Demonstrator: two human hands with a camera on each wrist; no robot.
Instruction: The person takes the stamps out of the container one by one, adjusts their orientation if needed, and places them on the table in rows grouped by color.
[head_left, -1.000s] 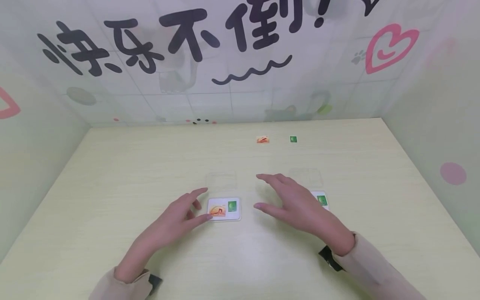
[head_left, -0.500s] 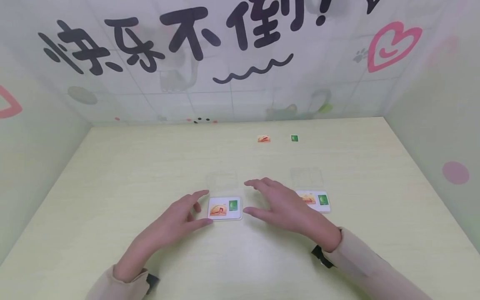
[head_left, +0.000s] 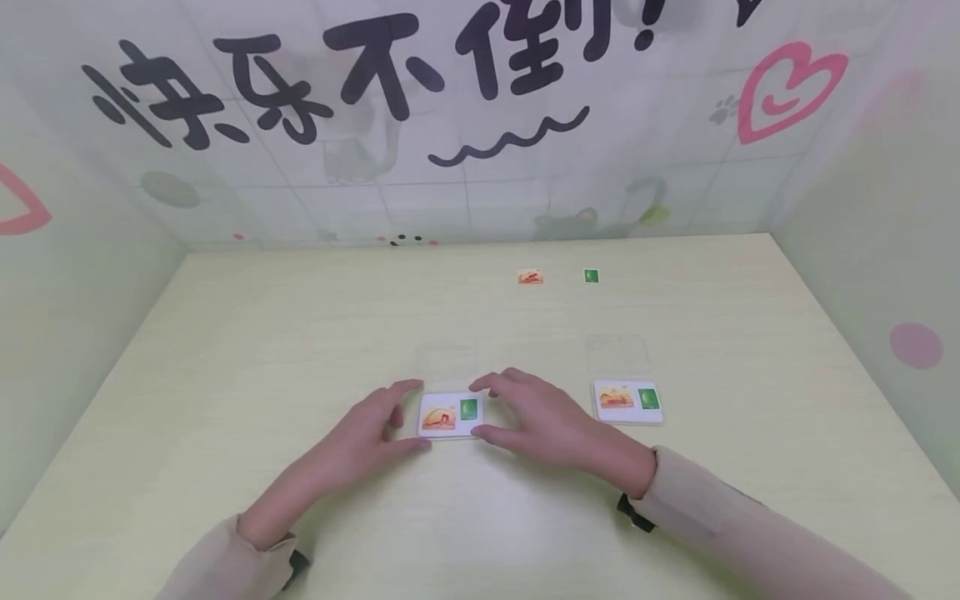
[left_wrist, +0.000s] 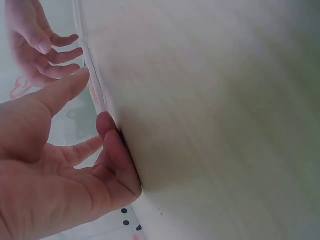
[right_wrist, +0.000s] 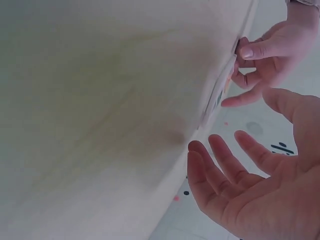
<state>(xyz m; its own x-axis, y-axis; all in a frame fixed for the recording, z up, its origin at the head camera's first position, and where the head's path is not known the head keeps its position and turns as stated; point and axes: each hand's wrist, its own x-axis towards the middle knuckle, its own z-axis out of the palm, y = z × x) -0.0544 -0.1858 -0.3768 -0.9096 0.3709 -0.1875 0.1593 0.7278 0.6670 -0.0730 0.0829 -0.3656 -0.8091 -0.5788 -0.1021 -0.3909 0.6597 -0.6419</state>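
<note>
A flat white case (head_left: pixel 452 427) bearing an orange stamp (head_left: pixel 438 417) and a green stamp (head_left: pixel 468 409) lies on the table between both hands. At its left side is my left hand (head_left: pixel 372 429), thumb by the near corner and index finger by the far corner, the other fingers loosely bent. My right hand (head_left: pixel 536 421) reaches the right side, with thumb and index fingertips right at the edge. In the right wrist view, the fingers of the right hand (right_wrist: pixel 250 175) are spread and relaxed. The left wrist view shows only the thin side of the case (left_wrist: pixel 96 87).
A second white case (head_left: pixel 628 413) with similar stamps lies to the right. Behind the two cases are faint transparent rectangles, one left (head_left: pixel 448 358) and one right (head_left: pixel 618 354). Farther back lie a loose orange stamp (head_left: pixel 530 277) and a loose green stamp (head_left: pixel 592 276). Walls enclose the table's back and sides.
My right hand has moved left, from over the right-hand case to the right edge of the middle case, uncovering the other one. The left hand has stayed nearly in place.
</note>
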